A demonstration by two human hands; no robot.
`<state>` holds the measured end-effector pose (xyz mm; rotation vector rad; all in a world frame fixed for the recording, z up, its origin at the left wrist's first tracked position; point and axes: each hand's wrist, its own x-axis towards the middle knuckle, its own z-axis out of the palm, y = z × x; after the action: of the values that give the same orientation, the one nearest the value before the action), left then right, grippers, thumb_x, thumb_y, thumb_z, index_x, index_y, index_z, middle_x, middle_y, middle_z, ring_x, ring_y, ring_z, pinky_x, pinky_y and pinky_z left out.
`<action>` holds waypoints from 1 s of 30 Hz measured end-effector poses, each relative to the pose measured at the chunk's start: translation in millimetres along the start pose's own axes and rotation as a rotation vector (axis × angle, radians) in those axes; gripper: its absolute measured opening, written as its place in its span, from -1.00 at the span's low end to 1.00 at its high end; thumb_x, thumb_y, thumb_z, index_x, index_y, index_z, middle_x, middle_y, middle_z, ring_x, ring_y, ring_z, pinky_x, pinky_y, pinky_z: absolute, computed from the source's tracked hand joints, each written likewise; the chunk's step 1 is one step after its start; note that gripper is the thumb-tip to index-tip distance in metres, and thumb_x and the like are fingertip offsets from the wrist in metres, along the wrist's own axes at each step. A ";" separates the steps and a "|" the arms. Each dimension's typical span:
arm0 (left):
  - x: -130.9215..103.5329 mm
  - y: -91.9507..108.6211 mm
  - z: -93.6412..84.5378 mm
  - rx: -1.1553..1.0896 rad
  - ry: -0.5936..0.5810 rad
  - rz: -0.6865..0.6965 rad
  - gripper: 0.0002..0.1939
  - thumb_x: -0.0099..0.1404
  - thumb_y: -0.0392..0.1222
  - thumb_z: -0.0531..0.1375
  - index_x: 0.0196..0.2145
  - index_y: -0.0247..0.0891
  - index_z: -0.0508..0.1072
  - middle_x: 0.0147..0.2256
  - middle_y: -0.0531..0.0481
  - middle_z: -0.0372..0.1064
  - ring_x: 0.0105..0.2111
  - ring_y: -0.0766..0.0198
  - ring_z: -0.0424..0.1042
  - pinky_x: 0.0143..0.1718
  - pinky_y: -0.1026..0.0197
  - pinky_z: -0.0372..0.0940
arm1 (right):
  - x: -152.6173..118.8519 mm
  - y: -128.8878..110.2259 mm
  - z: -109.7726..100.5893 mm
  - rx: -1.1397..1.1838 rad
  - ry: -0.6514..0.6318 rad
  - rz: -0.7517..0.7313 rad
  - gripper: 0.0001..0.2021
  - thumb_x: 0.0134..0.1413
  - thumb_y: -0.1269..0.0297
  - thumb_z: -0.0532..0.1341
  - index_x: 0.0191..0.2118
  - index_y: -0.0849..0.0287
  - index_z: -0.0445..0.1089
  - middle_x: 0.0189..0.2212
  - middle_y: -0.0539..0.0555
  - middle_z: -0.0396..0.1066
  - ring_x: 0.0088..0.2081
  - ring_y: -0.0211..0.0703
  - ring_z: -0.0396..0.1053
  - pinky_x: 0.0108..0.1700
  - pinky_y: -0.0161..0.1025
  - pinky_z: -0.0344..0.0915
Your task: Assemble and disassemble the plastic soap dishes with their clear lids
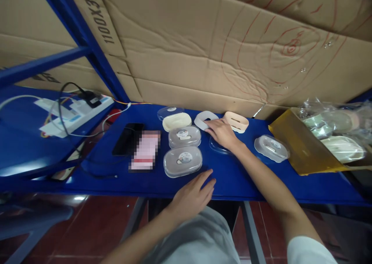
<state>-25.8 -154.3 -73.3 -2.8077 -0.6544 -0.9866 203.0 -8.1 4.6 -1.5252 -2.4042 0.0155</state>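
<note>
I log grey dish point(200, 120) | oval, dark opening, uncovered | partly hidden | on blue table point(238, 178), just beside peach slotted dish point(243, 123)

Phone point(128, 139) left of lidded dishes point(183, 161) (one behind another); open box point(309, 145) far right.

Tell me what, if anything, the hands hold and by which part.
The right hand has its fingers at the near right side of the gray oval dish; whether they grip it cannot be told. The left hand holds nothing.
</note>
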 end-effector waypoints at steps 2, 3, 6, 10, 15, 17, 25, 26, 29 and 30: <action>0.2 0.1 -2.1 -0.031 0.019 -0.053 -0.70 0.56 -0.28 0.18 0.17 -0.41 0.49 0.20 -0.30 0.50 0.29 0.04 0.44 0.21 0.09 0.48 | -47.5 -11.2 -11.9 -0.013 0.082 0.008 -0.59 0.55 0.19 0.11 0.36 0.12 0.41 0.22 0.24 0.55 0.25 0.15 0.47 0.29 0.13 0.25; 0.4 0.3 -3.0 -0.052 0.031 -0.092 -0.66 0.55 -0.29 0.18 0.21 -0.39 0.46 0.25 -0.34 0.44 0.30 0.02 0.43 0.22 0.07 0.48 | -73.0 -20.1 -15.8 -0.026 0.137 0.001 -0.58 0.55 0.19 0.11 0.39 0.07 0.38 0.22 0.21 0.55 0.24 0.12 0.48 0.28 0.12 0.27; 0.6 0.7 -3.9 -0.119 0.073 -0.199 -0.59 0.55 -0.28 0.18 0.30 -0.31 0.38 0.37 -0.39 0.26 0.32 -0.04 0.41 0.17 0.06 0.53 | -142.7 -54.6 -15.8 -0.079 0.218 0.006 -0.46 0.51 0.29 0.17 0.50 -0.10 0.21 0.21 0.13 0.57 0.19 0.11 0.53 0.27 0.17 0.30; 0.4 0.3 -1.5 -0.171 0.029 -0.231 -0.50 0.58 -0.13 0.19 0.39 -0.21 0.29 0.44 -0.35 0.15 0.37 -0.08 0.36 0.18 0.03 0.53 | -194.2 -94.1 2.1 -0.027 0.199 0.028 -0.37 0.49 0.31 0.20 0.54 -0.18 0.10 0.16 0.13 0.60 0.09 0.15 0.59 0.10 0.20 0.42; 0.7 -0.9 0.8 -0.103 -0.073 -0.149 -0.52 0.59 0.00 0.18 0.32 -0.31 0.35 0.34 -0.36 0.29 0.38 -0.11 0.34 0.34 -0.06 0.40 | -194.6 -79.3 0.9 0.184 0.154 -0.066 -0.57 0.51 0.26 0.17 0.39 -0.10 0.35 0.16 0.10 0.60 0.10 0.05 0.58 0.09 0.09 0.47; 0.2 -1.1 1.5 -0.123 -0.076 -0.161 -0.53 0.59 0.07 0.17 0.24 -0.33 0.39 0.32 -0.37 0.31 0.35 -0.11 0.37 0.31 -0.05 0.43 | -179.2 -47.2 -9.1 0.205 0.211 -0.044 -0.65 0.53 0.25 0.13 0.30 -0.05 0.45 0.14 0.09 0.61 0.15 0.02 0.55 0.16 0.06 0.45; 0.4 0.3 0.5 -0.142 -0.054 -0.212 -0.59 0.55 0.11 0.22 0.08 -0.30 0.42 0.34 -0.36 0.29 0.34 -0.08 0.40 0.28 -0.02 0.47 | -80.2 99.0 -22.2 -0.262 0.168 0.360 -0.59 0.42 0.19 0.16 0.25 0.19 0.47 0.18 0.32 0.56 0.22 0.22 0.44 0.21 0.14 0.27; 0.9 0.3 -0.1 -0.136 -0.055 -0.210 -0.60 0.56 0.09 0.21 0.09 -0.31 0.42 0.34 -0.37 0.29 0.35 -0.09 0.39 0.28 -0.02 0.47 | -75.6 106.5 -20.3 -0.268 0.172 0.381 -0.64 0.42 0.18 0.15 0.17 0.18 0.52 0.07 0.31 0.62 0.14 0.21 0.48 0.17 0.11 0.28; 1.7 0.2 -1.2 -0.128 -0.065 -0.188 -0.60 0.56 0.04 0.21 0.12 -0.35 0.42 0.35 -0.43 0.27 0.39 -0.13 0.33 0.30 -0.05 0.46 | -77.8 117.3 -15.5 -0.287 0.218 0.460 -0.64 0.46 0.14 0.09 0.07 0.19 0.56 -0.05 0.32 0.64 0.02 0.23 0.49 0.08 0.10 0.28; 1.8 0.1 -1.3 -0.129 -0.072 -0.179 -0.61 0.56 0.02 0.22 0.14 -0.35 0.42 0.36 -0.43 0.27 0.40 -0.14 0.31 0.31 -0.07 0.45 | -81.7 119.4 -14.7 -0.296 0.238 0.488 -0.62 0.46 0.12 0.08 0.09 0.20 0.55 -0.02 0.35 0.63 0.04 0.26 0.48 0.08 0.11 0.27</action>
<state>-25.3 -154.0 -71.2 -2.9500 -0.8954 -0.9936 344.5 -30.4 -20.5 -2.0795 -1.8637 -0.4099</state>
